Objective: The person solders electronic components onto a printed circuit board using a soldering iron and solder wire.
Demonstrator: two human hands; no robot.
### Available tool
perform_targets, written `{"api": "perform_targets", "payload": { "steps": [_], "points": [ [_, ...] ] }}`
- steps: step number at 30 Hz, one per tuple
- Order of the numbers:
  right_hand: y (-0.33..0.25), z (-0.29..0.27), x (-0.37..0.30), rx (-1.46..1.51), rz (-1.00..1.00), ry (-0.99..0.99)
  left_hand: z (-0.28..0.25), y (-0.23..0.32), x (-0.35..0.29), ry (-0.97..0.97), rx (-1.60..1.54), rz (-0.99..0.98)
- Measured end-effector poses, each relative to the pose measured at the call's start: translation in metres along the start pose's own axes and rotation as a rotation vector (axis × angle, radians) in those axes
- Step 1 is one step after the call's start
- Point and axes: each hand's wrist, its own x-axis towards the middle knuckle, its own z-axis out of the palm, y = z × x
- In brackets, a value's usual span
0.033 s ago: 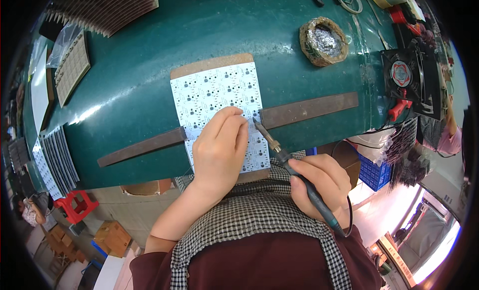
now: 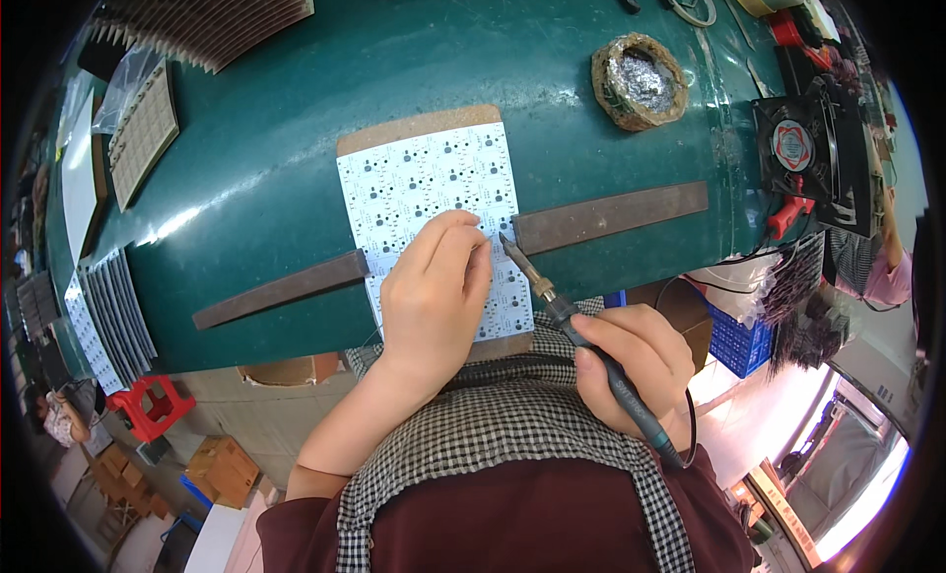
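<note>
- White circuit board (image 2: 424, 191): lying on a brown backing (image 2: 419, 130), between two dark bars (image 2: 611, 218); probably being light, stiff, easily scratched; edges offering the safest hold.
- Left hand (image 2: 429, 302): bunching fingertips over the board; anything pinched, cannot tell.
- Right hand (image 2: 636, 351): closing fingers around the soldering iron (image 2: 631, 398) handle, avoiding a possibly hot tip.

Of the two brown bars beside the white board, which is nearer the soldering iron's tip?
The right bar: its inner end is beside the iron's tip; the left bar lies beyond the left hand.
</note>
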Motion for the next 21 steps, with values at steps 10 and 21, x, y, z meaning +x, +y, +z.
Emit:
{"api": "perform_targets", "payload": {
  "steps": [10, 21],
  "points": [
    [0.003, 0.008, 0.003, -0.017, -0.001, 0.035, 0.006, -0.001, 0.0, 0.022, -0.01, -0.003],
    [0.001, -0.004, -0.005, 0.008, 0.008, 0.007, -0.011, 0.011, -0.006, -0.072, -0.063, -0.09]
  ]
}}
